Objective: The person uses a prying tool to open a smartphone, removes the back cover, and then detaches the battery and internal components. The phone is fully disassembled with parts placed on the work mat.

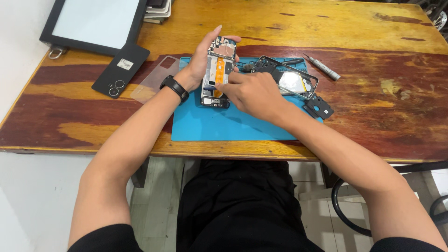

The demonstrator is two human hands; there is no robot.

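While the left hand (205,58) grips an opened phone (218,72) over the blue mat (210,123), the right hand (252,91) pinches its orange strip (220,74); 1 screwdriver (322,67) lies nearby.

Pale black-framed screen (95,21) top left; white label (125,64) on black cover.

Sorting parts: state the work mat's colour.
The mat is blue, clearest in the head view.

Wooden table (364,135) bears blue mat (210,126), perhaps a screwdriver (322,67).
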